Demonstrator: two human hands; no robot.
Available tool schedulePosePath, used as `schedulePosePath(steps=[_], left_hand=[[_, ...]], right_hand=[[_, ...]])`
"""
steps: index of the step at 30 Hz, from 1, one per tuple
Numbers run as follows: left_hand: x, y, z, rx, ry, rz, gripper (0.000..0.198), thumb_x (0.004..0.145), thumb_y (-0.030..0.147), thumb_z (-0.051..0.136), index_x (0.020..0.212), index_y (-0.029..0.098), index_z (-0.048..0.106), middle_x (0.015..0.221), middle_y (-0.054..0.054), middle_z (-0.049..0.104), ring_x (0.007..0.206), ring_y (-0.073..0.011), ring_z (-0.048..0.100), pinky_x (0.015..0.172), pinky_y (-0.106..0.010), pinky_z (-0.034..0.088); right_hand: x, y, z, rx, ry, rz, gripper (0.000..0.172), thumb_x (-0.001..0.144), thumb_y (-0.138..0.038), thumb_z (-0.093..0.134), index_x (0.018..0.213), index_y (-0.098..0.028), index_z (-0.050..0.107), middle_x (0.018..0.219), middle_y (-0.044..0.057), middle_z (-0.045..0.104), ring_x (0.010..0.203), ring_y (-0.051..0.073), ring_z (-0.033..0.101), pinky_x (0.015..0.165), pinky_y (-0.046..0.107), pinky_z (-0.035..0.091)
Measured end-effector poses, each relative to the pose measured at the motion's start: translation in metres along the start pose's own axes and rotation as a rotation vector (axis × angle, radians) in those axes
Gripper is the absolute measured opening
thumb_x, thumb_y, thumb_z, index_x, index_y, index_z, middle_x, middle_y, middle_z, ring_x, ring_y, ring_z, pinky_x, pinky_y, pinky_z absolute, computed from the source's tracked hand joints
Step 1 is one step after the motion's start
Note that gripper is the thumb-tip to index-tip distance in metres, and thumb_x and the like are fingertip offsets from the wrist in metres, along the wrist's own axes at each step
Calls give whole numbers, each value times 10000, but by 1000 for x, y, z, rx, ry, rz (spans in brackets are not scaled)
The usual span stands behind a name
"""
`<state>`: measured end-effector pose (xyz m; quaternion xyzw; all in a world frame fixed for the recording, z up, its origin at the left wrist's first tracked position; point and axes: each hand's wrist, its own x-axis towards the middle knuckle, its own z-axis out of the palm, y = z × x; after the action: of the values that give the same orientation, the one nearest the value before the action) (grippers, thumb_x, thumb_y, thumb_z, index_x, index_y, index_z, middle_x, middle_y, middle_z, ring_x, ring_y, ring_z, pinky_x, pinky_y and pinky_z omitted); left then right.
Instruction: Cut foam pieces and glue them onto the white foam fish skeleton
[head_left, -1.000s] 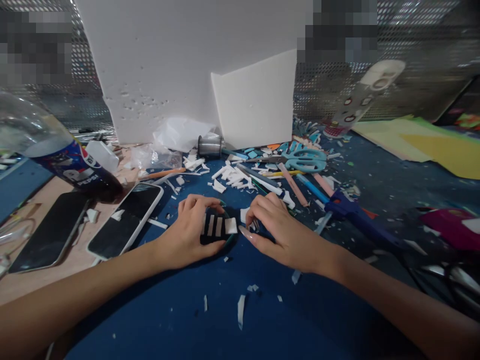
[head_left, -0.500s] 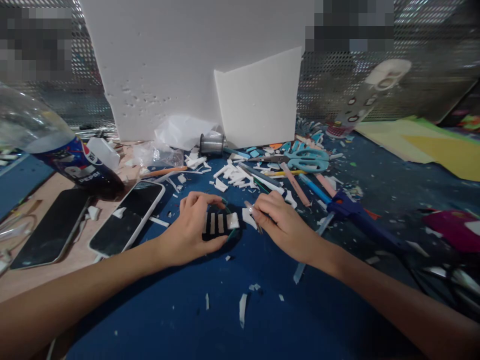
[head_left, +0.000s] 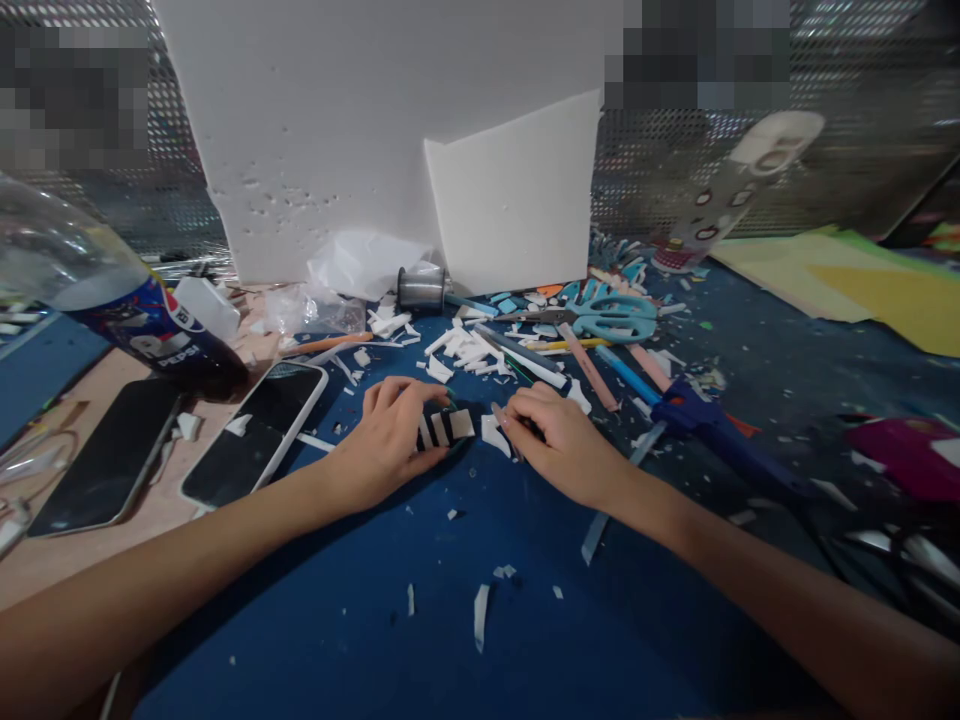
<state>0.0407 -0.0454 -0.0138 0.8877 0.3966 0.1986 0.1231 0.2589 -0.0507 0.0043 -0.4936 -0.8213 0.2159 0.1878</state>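
Over the blue tabletop (head_left: 450,640), my left hand (head_left: 386,435) grips a small black piece with pale stripes (head_left: 441,428) between thumb and fingers. One end of this striped piece pokes out toward the right. My right hand (head_left: 559,440) is closed in a pinch, a short way to its right. Something thin seems to be between those fingertips, but its kind is hidden. A white foam scrap (head_left: 495,435) lies just left of the right fingertips; I cannot tell whether they touch it.
Behind the hands lie white foam offcuts (head_left: 469,347), blue-handled scissors (head_left: 611,318) and a wire spool (head_left: 421,288). Two phones (head_left: 259,430) and a Pepsi bottle (head_left: 161,320) are at left. A glue gun (head_left: 720,440) rests at right. White foam boards (head_left: 517,190) stand at the back.
My left hand has tilted the striped piece, and its fingers have drawn closer together around it. The right hand stays nearly in place, its fingers slightly shifted.
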Motion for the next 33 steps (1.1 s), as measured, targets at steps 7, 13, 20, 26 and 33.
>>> schedulePosePath(steps=[7,13,20,26,33], left_hand=[[2,-2,0,10,-22,12,363,844,193,528,1157,175,344,1158,-106,506,1093,-263,368,893,-436,333],[2,-5,1,-9,-26,5,332,848,163,516,1146,181,370,1166,-104,504,1108,-254,388,913,-429,339],[4,-5,1,-19,-31,32,381,831,140,541,1157,176,347,1161,-97,506,1105,-249,405,927,-429,340],[3,-5,2,54,-4,94,368,837,153,541,1162,174,367,1116,-89,539,1067,-246,416,887,-408,348],[3,-5,1,81,11,110,361,845,162,535,1168,179,376,1113,-87,546,1067,-247,424,876,-409,352]], right_hand=[[0,4,4,12,1,4,387,928,-284,339,548,-213,320,556,-2,405,578,154,412,600,315,374],[1,6,4,10,15,24,383,917,-265,359,542,-211,310,544,-6,397,574,152,409,587,303,368],[1,6,5,-24,18,32,384,903,-248,365,535,-214,265,528,-13,374,554,150,396,567,303,345],[-1,7,6,-56,11,30,364,895,-226,373,544,-210,277,542,-10,379,562,150,393,559,298,331],[0,7,6,-82,18,29,368,893,-210,371,543,-211,259,534,-11,358,563,149,377,554,290,328]])
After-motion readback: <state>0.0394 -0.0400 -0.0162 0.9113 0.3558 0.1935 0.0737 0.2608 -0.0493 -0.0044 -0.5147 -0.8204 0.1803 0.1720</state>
